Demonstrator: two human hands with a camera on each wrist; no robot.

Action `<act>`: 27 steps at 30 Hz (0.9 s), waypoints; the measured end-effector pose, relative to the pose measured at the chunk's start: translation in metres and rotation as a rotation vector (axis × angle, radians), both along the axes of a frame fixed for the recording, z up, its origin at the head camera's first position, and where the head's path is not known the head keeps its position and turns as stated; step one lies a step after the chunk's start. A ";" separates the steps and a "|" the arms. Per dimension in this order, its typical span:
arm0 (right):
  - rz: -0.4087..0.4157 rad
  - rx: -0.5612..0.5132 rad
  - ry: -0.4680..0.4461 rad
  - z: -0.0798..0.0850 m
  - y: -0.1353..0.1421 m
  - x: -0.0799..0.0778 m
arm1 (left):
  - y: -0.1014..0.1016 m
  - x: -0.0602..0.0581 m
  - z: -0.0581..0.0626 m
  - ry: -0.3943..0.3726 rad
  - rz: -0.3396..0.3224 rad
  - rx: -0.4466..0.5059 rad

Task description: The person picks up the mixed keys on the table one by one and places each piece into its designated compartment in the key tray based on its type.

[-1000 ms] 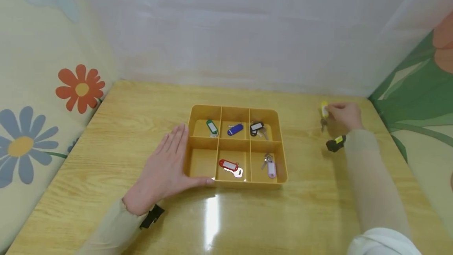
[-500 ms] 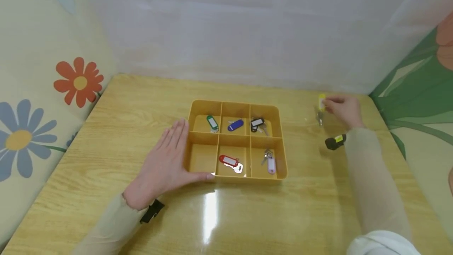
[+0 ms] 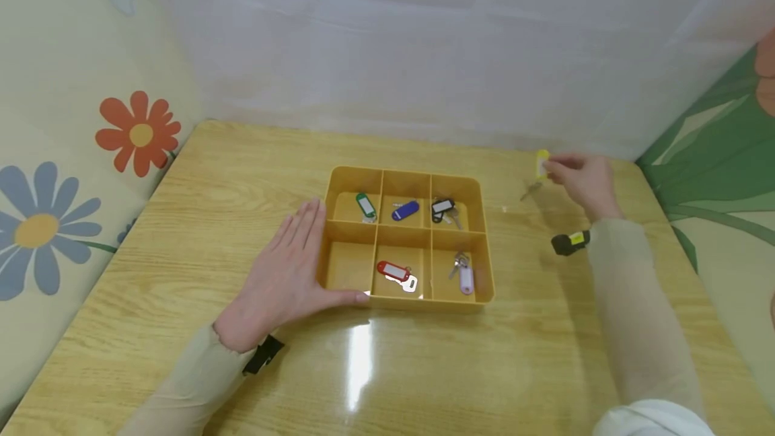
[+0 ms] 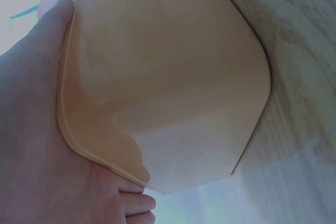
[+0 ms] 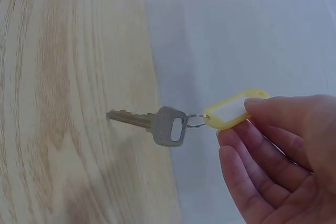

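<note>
My right hand point(image 3: 586, 184) pinches a yellow key tag point(image 3: 542, 163) between thumb and fingers, right of the box. From the tag's ring hangs a metal key point(image 5: 169, 126), held above the table in the right wrist view. Flat along the left wall of a yellow six-compartment box point(image 3: 399, 303) lies my left hand point(image 3: 281, 281), fingers straight, thumb on the front rim. The back row holds keys with a green tag point(image 3: 366, 205), a blue tag point(image 3: 405, 210) and a black tag point(image 3: 443, 206). In front, a red tag point(image 3: 393, 271) is in the middle and a lilac tag point(image 3: 466, 280) at right.
The wooden table point(image 3: 514, 369) meets a white cloth backdrop point(image 3: 387, 46) behind the box. Flower-printed panels point(image 3: 57, 227) flank it on both sides. Each wrist wears a black device point(image 3: 569, 243).
My right hand has shifted slightly back and left with the yellow tag, and the key below it swings leftward. My left hand stays against the box.
</note>
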State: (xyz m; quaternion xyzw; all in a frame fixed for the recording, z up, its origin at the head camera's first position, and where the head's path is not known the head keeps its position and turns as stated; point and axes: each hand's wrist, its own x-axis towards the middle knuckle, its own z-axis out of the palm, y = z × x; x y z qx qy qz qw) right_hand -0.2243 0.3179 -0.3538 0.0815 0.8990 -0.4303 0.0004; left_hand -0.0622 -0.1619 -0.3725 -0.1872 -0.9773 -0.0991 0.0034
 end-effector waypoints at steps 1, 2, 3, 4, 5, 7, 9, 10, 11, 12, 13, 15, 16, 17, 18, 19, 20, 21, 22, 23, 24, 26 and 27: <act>0.003 0.003 0.008 0.001 -0.002 0.000 | 0.000 0.000 0.000 0.000 0.001 0.002; 0.005 0.008 0.016 0.002 -0.003 0.000 | 0.000 0.001 0.000 -0.001 0.001 0.002; 0.010 0.008 0.029 0.003 -0.005 0.001 | 0.000 0.001 0.000 0.000 0.002 0.004; 0.011 0.006 0.034 0.003 -0.007 0.001 | 0.000 0.001 -0.001 -0.001 0.002 0.005; 0.012 0.004 0.039 0.004 -0.008 0.001 | 0.000 0.001 -0.001 -0.001 0.003 0.006; 0.012 -0.003 0.042 0.006 -0.012 0.002 | -0.001 0.001 -0.001 -0.001 0.005 0.008; 0.014 -0.011 0.041 0.008 -0.015 0.004 | -0.001 0.001 -0.002 0.004 0.005 0.009; 0.016 -0.012 0.038 0.009 -0.017 0.004 | -0.001 0.001 -0.002 0.005 0.005 0.008; 0.017 -0.012 0.036 0.011 -0.019 0.005 | -0.001 0.001 -0.002 0.006 0.005 0.008; 0.019 -0.013 0.035 0.012 -0.020 0.006 | -0.001 0.002 -0.002 0.006 0.004 0.007; 0.023 -0.017 0.039 0.013 -0.022 0.006 | -0.001 0.002 -0.002 0.005 0.004 0.007; 0.029 -0.024 0.050 0.014 -0.026 0.007 | -0.001 0.002 -0.002 0.002 0.004 0.007; 0.031 -0.028 0.056 0.015 -0.027 0.007 | -0.001 0.002 -0.002 0.000 0.004 0.007; 0.034 -0.029 0.067 0.015 -0.029 0.008 | -0.001 0.002 -0.002 0.000 0.005 0.007; 0.037 -0.031 0.077 0.015 -0.030 0.008 | -0.001 0.002 -0.002 0.000 0.004 0.008; 0.039 -0.034 0.083 0.016 -0.032 0.009 | 0.000 0.003 -0.002 0.000 0.004 0.008; 0.042 -0.036 0.087 0.016 -0.033 0.009 | 0.000 0.003 -0.001 -0.001 0.004 0.008; 0.046 -0.038 0.090 0.016 -0.034 0.010 | 0.000 0.003 -0.001 -0.001 0.004 0.008; 0.050 -0.042 0.090 0.017 -0.035 0.011 | 0.000 0.003 -0.001 -0.001 0.004 0.010; 0.054 -0.043 0.092 0.018 -0.036 0.012 | 0.000 0.003 -0.001 0.000 0.003 0.010; 0.058 -0.049 0.092 0.019 -0.037 0.012 | 0.000 0.003 -0.001 0.000 0.002 0.011; 0.066 -0.061 0.095 0.021 -0.039 0.013 | 0.000 0.003 -0.002 0.003 0.000 0.011; 0.070 -0.063 0.097 0.022 -0.041 0.013 | 0.000 0.003 -0.002 0.005 0.000 0.010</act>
